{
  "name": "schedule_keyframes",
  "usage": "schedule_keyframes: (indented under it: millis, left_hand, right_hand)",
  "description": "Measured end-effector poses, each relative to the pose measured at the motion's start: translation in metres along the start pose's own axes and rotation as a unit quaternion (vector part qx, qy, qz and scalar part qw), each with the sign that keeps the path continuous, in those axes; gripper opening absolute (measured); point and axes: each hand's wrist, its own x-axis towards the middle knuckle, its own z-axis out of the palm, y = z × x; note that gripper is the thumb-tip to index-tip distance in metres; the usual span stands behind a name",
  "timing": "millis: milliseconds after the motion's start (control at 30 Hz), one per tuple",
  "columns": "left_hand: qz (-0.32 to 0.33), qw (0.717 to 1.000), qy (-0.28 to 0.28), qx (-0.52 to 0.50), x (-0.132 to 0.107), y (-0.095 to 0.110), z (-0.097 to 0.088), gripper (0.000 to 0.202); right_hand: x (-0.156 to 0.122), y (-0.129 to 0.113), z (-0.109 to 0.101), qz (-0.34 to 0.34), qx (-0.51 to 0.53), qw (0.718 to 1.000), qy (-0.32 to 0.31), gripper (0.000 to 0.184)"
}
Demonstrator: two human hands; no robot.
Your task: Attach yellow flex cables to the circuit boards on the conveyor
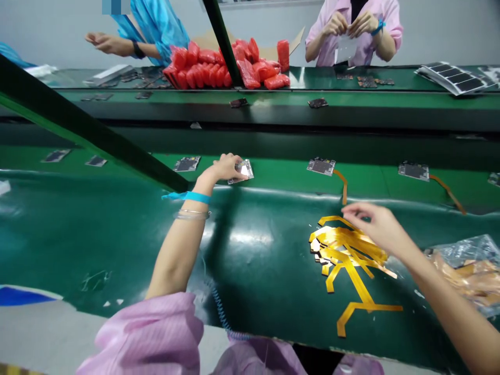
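My left hand [227, 167] grips a circuit board [246, 170] with thumb and fingers, on the green belt; the fingers cover part of it. My right hand [373, 223] hovers over the upper right of a pile of yellow flex cables [344, 242], fingertips drawn together. Those fingertips come close to the lower end of a flex cable [345, 191] that runs from another circuit board [321, 166]. Whether they hold that cable or anything else cannot be made out. One loose flex cable [367, 306] lies below the pile.
More circuit boards [187, 164] lie along the belt [273, 174]; one at right [413, 170] has a cable attached. A plastic bag of cables [469, 271] lies at right. A green post [94, 133] slants across the left. Two people work beyond, near red wrapped bundles [207, 67].
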Motion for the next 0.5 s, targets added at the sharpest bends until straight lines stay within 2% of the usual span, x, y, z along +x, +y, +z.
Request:
schedule_keyframes:
  millis: [33, 100, 200, 267, 333, 400, 500]
  left_hand:
    - [0.001, 1.000, 0.009, 0.007, -0.002, 0.005, -0.001, 0.043]
    - [0.014, 0.999, 0.045, 0.000, -0.012, 0.024, -0.003, 0.030]
    - [0.054, 0.984, 0.141, -0.092, -0.041, 0.070, -0.002, 0.023]
    - [0.078, 0.969, 0.162, -0.169, -0.067, 0.108, 0.002, 0.029]
    - [0.103, 0.958, 0.113, -0.242, -0.093, 0.142, 0.009, 0.032]
    - [0.117, 0.946, 0.026, -0.301, -0.116, 0.168, 0.018, 0.033]
    - [0.123, 0.930, -0.094, -0.333, -0.141, 0.189, 0.033, 0.030]
  right_hand:
    - [-0.015, -0.001, 0.008, -0.027, -0.021, 0.998, -0.052, 0.008]
    - [-0.038, -0.002, 0.024, -0.075, -0.067, 0.988, -0.116, 0.006]
    - [-0.050, 0.000, 0.045, -0.114, -0.129, 0.976, -0.131, 0.008]
    - [-0.049, 0.001, 0.053, -0.118, -0.148, 0.973, -0.130, 0.011]
    - [-0.045, 0.001, 0.055, -0.117, -0.150, 0.972, -0.137, 0.016]
    - [-0.043, 0.000, 0.054, -0.119, -0.149, 0.971, -0.145, 0.019]
    - [-0.044, 0.002, 0.049, -0.128, -0.135, 0.971, -0.150, 0.017]
